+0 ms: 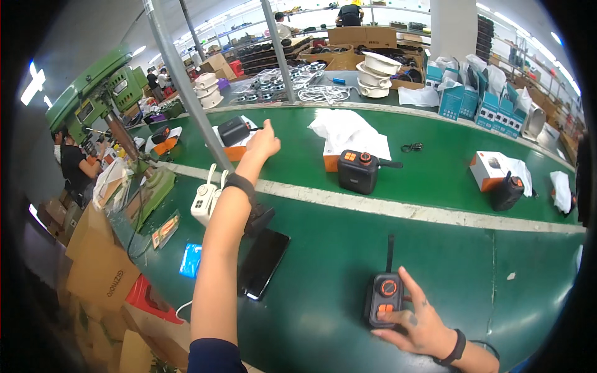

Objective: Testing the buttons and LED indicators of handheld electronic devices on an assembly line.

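A small black box-shaped device (377, 297) with an orange-ringed knob, orange buttons and a strap lies on the near green bench. My right hand (415, 323) grips it from the right; one fingertip rests on the orange buttons, and the index finger stretches along its side. Farther off, across the pale divider strip, my left hand (263, 144) reaches to the strap side of another black device (234, 131). One of its fingers points up; the others are mostly hidden, so contact with the strap is unclear. That device rests against a white-and-orange box (235, 153).
On the green far strip stand a black device (357, 172), white wrapping (351, 133) and a white-orange box (488, 169). White devices (203, 202), a dark phone (267, 263) and a blue packet (190, 260) flank my left arm. A metal post (186, 81) rises at left.
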Available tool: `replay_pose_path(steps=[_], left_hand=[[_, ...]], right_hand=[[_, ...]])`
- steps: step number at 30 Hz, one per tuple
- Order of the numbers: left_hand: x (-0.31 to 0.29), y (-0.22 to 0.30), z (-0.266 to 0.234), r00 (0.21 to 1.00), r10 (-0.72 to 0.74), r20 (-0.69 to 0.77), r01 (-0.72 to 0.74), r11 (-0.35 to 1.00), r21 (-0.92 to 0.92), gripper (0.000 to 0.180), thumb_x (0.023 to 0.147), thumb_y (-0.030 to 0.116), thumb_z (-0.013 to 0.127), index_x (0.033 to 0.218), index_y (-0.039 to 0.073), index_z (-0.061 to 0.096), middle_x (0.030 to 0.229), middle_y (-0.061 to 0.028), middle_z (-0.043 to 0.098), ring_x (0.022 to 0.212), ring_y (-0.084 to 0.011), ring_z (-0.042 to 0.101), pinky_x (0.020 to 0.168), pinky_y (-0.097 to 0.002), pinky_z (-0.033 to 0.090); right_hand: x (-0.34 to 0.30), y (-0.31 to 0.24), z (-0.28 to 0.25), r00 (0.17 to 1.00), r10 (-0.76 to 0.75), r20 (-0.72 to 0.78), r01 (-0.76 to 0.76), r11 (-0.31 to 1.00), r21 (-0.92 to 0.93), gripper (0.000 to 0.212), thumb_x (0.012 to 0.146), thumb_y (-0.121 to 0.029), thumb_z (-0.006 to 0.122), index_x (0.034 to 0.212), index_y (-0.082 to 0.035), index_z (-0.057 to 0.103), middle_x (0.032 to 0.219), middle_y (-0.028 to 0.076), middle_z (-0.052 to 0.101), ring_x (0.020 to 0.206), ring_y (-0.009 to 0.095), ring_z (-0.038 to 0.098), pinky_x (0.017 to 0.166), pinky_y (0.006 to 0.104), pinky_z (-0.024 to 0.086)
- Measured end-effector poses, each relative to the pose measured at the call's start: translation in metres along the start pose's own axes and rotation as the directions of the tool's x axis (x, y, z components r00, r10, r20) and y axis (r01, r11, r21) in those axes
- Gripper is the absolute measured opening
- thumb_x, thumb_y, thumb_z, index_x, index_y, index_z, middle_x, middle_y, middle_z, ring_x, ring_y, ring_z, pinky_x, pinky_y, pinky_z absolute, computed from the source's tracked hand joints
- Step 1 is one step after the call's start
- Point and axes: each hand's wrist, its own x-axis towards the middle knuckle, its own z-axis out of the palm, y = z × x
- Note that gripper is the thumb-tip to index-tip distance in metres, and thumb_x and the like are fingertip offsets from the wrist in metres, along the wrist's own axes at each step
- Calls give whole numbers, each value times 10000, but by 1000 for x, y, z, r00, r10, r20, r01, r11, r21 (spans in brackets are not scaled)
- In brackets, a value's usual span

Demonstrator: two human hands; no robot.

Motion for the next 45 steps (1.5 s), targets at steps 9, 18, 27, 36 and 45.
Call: replay_pose_path(steps=[9, 18, 27, 36, 45], left_hand=[[38, -34, 41, 974, -226, -22, 185, 848, -497, 545, 869, 159, 581, 1375, 66, 401, 1002, -167, 695, 700, -271, 698, 544, -390, 565], [49, -41, 23, 815, -195, -546, -125, 861, -493, 182, 856, 181, 651, 952, 27, 642, 887, -152, 725, 848, -301, 701, 756, -377, 527], [-16, 18, -56, 738, -286, -611, -251, 723, -643, 237, 931, 274, 599, 989, 45, 589, 846, -57, 746, 782, -206, 697, 777, -306, 488], [-179, 98, -45, 931, -1, -365, -359, 180, -916, 154, 983, 148, 554, 939, 18, 485, 827, -168, 704, 748, -161, 682, 652, -263, 543], [-287, 123, -62, 949, 153, -274, -313, 397, -863, 221, 961, 186, 601, 872, 11, 499, 705, -84, 691, 609, -73, 608, 524, -231, 482]], right_hand=[[6, -4, 0, 1000, 31, -5, -31, 999, 24, 341, 719, -186, 830, 972, -58, 640, 1421, 410, 285, 1192, 502, 506, 915, 465, 507], [2, 4, 1, 1000, 15, 19, -16, 999, 28, 435, 686, -236, 872, 1014, -127, 606, 1399, 424, 280, 1220, 511, 491, 847, 473, 558], [-1, 7, -1, 1000, 15, -8, -15, 1000, 25, 337, 731, -270, 832, 950, -69, 675, 1413, 355, 314, 1168, 500, 513, 909, 444, 520], [-6, 1, 2, 998, -4, -62, 4, 1000, -2, 429, 737, -294, 822, 1053, -101, 604, 1359, 290, 325, 1197, 475, 471, 1023, 499, 434], [-10, -3, 8, 997, -13, -76, 9, 999, -53, 418, 778, -330, 784, 1068, -93, 600, 1375, 306, 329, 1208, 492, 468, 969, 517, 465]])
